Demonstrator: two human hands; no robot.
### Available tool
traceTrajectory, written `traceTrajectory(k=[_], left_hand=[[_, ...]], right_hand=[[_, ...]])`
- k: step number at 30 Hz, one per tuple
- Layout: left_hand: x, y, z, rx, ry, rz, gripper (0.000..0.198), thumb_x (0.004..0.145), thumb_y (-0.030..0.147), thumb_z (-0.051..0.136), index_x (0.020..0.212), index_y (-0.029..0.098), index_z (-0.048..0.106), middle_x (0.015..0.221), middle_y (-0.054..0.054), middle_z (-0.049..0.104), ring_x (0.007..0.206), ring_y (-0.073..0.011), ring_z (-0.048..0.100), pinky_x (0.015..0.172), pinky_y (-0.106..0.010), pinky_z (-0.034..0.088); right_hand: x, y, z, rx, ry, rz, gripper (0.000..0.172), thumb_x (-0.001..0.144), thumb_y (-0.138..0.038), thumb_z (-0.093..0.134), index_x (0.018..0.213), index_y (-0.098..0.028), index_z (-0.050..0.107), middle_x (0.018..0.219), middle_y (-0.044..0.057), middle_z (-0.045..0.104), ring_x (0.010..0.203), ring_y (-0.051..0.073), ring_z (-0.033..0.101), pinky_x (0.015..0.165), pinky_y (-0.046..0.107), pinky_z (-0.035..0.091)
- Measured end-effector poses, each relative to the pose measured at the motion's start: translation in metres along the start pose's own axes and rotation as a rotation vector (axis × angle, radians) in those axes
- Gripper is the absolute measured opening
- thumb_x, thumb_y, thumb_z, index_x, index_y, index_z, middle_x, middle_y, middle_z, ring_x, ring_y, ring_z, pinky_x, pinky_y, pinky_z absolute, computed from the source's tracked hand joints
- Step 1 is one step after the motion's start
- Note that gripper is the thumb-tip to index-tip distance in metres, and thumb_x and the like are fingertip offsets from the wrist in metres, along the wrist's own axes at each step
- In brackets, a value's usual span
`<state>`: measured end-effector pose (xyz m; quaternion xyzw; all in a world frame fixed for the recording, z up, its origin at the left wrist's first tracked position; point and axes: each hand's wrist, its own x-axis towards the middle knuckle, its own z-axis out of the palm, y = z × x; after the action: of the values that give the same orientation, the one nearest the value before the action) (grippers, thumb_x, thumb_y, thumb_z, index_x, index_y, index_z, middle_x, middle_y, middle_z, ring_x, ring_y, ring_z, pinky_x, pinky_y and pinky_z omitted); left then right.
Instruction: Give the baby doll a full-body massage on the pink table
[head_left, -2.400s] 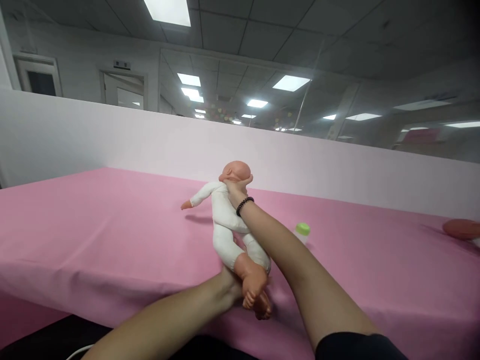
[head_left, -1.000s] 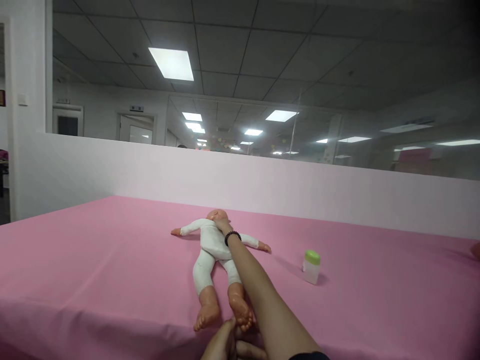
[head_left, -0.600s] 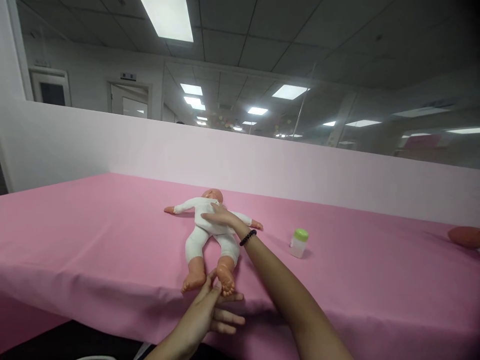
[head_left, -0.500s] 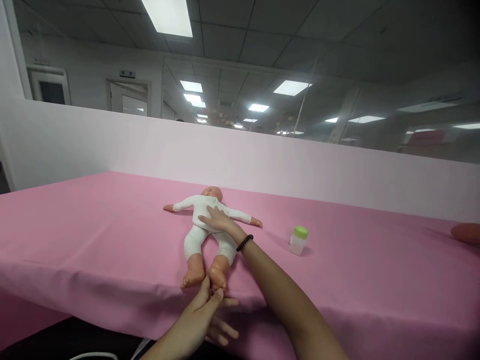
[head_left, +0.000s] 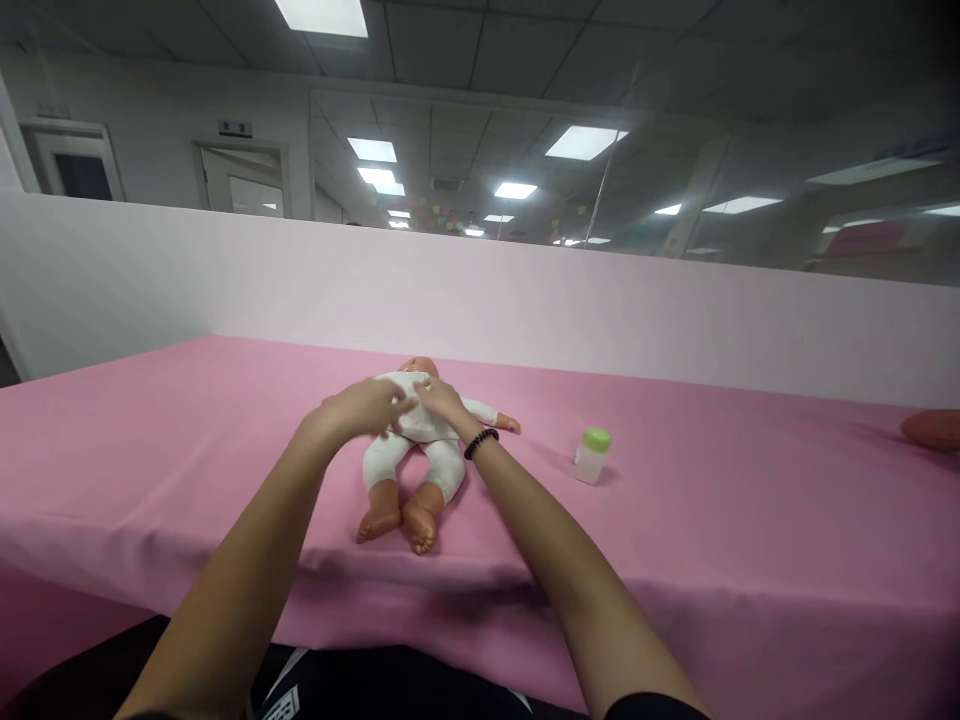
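Mid-frame on the pink tablecloth (head_left: 675, 540), the left hand (head_left: 360, 408) and right hand (head_left: 444, 402) rest on the baby doll (head_left: 424, 450) chest, fingers straight and close together, almost meeting.

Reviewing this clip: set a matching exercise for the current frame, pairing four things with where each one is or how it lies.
Things:
1. Baby doll
2. Green-capped plastic bottle
3. Black bead bracelet
4. Reddish-brown oval object

Places or states:
A. Around the wrist of the right hand
B. Near the right edge of the view, on the pink table
C. Lying face up, under the left hand and right hand
D. Standing upright, to the doll's right in view

Pairs: 1-C, 2-D, 3-A, 4-B
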<state>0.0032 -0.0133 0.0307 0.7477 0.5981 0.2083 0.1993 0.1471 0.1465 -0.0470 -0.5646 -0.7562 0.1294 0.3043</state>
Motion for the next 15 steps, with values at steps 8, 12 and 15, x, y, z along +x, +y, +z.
traceTrajectory(k=[8,12,15], left_hand=[[0.139,-0.034,0.042,0.246,0.382,-0.003,0.03,0.096,0.026,0.048,0.105,0.007,0.07,0.092,-0.012,0.073,0.094,-0.0245,0.065,0.084,-0.029,0.045],[0.153,-0.064,0.061,0.281,0.379,0.008,0.031,0.096,0.025,0.047,0.111,0.011,0.071,0.102,-0.015,0.073,0.097,-0.0249,0.066,0.087,-0.031,0.046],[0.16,-0.077,0.067,0.313,0.371,0.034,0.034,0.097,0.026,0.046,0.118,0.014,0.069,0.115,-0.015,0.071,0.106,-0.0249,0.064,0.091,-0.031,0.045]], right_hand=[[0.031,0.031,0.012,0.006,0.104,0.019,0.025,0.096,-0.019,0.049,0.105,-0.017,0.072,0.116,0.011,0.071,0.107,0.021,0.065,0.086,0.026,0.045],[0.028,0.039,0.027,-0.003,0.116,0.005,0.025,0.097,-0.023,0.051,0.108,-0.015,0.072,0.115,0.011,0.071,0.106,0.021,0.065,0.085,0.025,0.045],[0.027,0.04,0.028,-0.019,0.116,0.008,0.023,0.096,-0.022,0.053,0.104,-0.015,0.073,0.112,0.013,0.072,0.105,0.022,0.065,0.085,0.026,0.044]])
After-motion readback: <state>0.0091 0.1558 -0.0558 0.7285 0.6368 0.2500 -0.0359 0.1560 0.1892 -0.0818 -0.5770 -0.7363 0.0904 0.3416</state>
